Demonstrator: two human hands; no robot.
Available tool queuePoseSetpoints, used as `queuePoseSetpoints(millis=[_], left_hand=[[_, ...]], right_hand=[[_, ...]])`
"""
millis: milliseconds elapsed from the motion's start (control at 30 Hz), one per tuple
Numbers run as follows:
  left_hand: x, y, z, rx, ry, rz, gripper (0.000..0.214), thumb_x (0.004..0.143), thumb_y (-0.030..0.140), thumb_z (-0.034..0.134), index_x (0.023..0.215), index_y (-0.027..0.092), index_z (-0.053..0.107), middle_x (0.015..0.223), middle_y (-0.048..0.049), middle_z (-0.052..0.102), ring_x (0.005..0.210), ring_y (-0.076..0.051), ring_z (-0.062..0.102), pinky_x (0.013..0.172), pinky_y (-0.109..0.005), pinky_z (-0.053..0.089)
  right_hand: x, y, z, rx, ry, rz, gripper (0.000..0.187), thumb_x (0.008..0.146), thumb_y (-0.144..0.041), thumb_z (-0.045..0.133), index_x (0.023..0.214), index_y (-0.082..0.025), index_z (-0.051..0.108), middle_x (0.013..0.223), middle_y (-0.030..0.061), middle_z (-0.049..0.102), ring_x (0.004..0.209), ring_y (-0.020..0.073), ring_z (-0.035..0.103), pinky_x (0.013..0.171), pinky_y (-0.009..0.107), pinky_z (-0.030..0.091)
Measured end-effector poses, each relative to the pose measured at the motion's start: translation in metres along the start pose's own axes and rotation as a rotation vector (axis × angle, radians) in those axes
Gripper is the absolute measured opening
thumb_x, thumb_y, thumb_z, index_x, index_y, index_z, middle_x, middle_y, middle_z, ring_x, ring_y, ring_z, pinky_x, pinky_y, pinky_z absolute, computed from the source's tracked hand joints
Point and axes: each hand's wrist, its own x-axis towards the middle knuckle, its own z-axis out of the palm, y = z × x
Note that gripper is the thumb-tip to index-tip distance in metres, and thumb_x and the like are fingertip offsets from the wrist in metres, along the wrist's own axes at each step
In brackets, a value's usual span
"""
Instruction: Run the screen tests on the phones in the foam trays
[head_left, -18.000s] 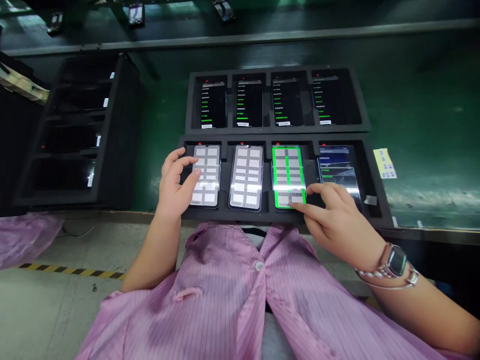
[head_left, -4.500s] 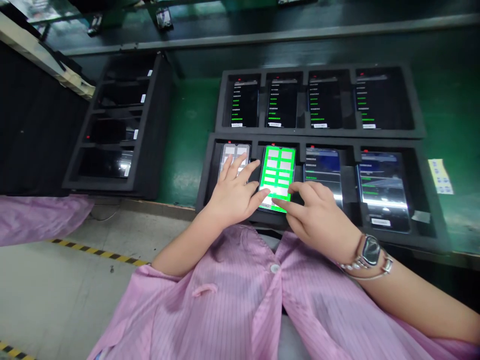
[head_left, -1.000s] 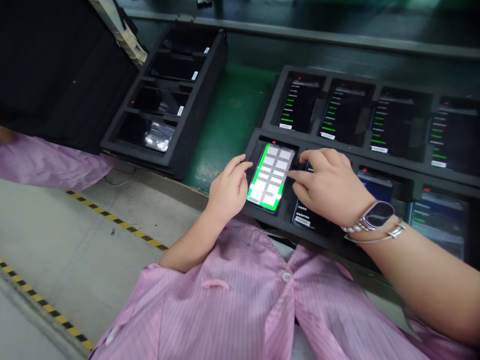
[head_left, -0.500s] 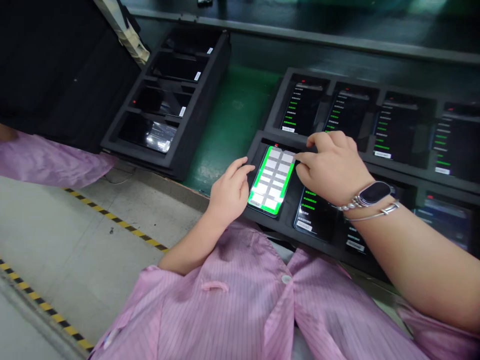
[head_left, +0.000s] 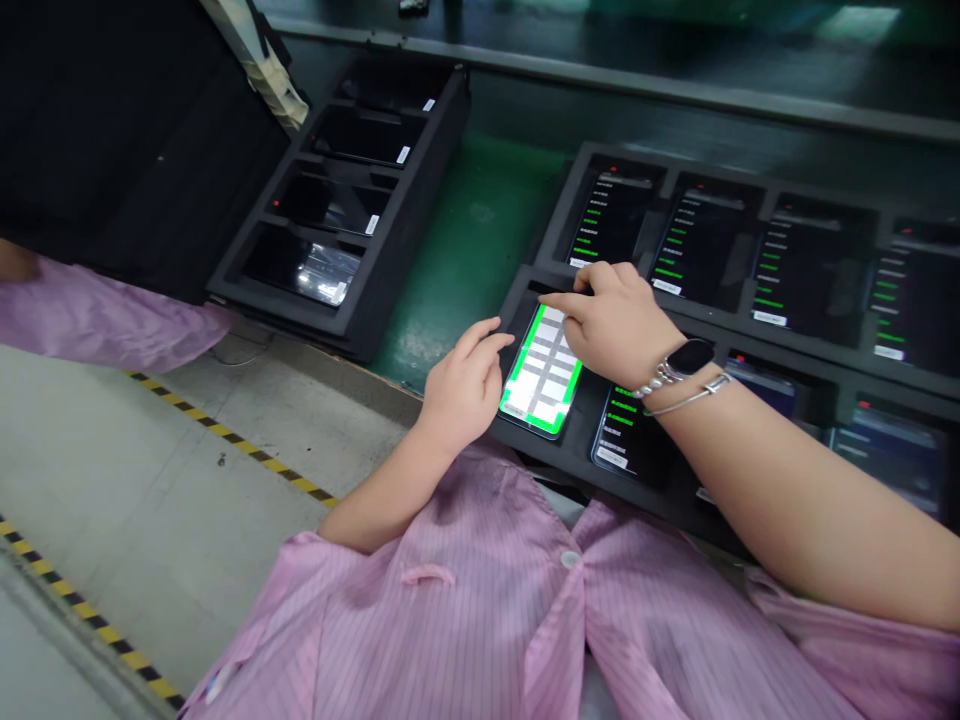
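Note:
A smartphone [head_left: 541, 380] with a lit screen of white blocks in a green border lies in the near black foam tray [head_left: 519, 288]. My right hand [head_left: 621, 325] reaches over it, index finger stretched to the screen's top edge and the other fingers loosely curled. Nothing is held in that hand. My left hand [head_left: 459, 392] rests at the phone's left edge, its fingers apart and empty. Beside the lit phone, a darker phone [head_left: 630, 445] showing green and white text lines is partly covered by my right wrist.
Behind the near tray lies another foam tray [head_left: 559, 235] with several phones showing text lines. To the left, a black foam tray [head_left: 420, 210] holds several dark-screened phones. A co-worker's pink sleeve [head_left: 112, 310] shows at the far left. The bench top [head_left: 480, 210] is green.
My right hand has moved left across the lit phone, its index fingertip going from the top right corner to the top left. My left hand has stayed nearly still.

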Motion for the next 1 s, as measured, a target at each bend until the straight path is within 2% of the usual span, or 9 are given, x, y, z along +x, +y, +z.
queuePoseSetpoints(millis=[100,200,467,733,1000], left_hand=[[0.0,-0.001,0.0,0.002,-0.007,-0.006,0.038,0.103,0.013,0.044,0.13,0.022,0.069,0.153,-0.0084,0.062,0.127,-0.022,0.069,0.101,-0.035,0.06],[0.0,-0.001,0.0,-0.004,-0.011,-0.004,0.037,0.103,0.013,0.044,0.13,0.022,0.069,0.153,-0.0082,0.062,0.127,-0.022,0.069,0.1,-0.034,0.06],[0.0,-0.001,0.001,-0.012,-0.006,-0.003,0.037,0.104,0.013,0.044,0.129,0.022,0.07,0.153,-0.0082,0.062,0.13,-0.023,0.068,0.102,-0.036,0.06],[0.001,-0.002,0.0,-0.01,-0.009,-0.007,0.037,0.104,0.013,0.044,0.129,0.022,0.07,0.154,-0.0082,0.062,0.13,-0.023,0.068,0.102,-0.036,0.06],[0.001,-0.003,0.001,-0.016,0.002,0.012,0.036,0.104,0.012,0.044,0.129,0.02,0.07,0.152,-0.0088,0.063,0.134,-0.024,0.066,0.104,-0.035,0.06]], right_hand=[[-0.008,0.002,-0.005,0.035,0.046,-0.003,0.05,0.101,-0.02,0.04,0.137,-0.023,0.075,0.116,0.0164,0.057,0.105,0.0322,0.047,0.095,0.051,0.042],[-0.018,0.008,-0.01,0.021,0.104,0.012,0.049,0.101,-0.022,0.04,0.134,-0.02,0.076,0.116,0.0168,0.058,0.104,0.032,0.048,0.097,0.053,0.042],[-0.028,0.01,0.0,-0.023,0.062,0.01,0.044,0.098,-0.022,0.045,0.125,-0.021,0.08,0.113,0.0168,0.059,0.102,0.0323,0.048,0.092,0.052,0.044],[-0.06,-0.028,-0.009,-0.107,0.04,-0.1,0.041,0.1,-0.018,0.049,0.126,-0.018,0.079,0.117,0.0195,0.062,0.106,0.0335,0.049,0.09,0.048,0.045],[-0.096,-0.071,-0.017,-0.054,0.041,-0.237,0.035,0.099,-0.015,0.054,0.123,-0.015,0.079,0.118,0.019,0.064,0.109,0.0332,0.051,0.094,0.048,0.047]])
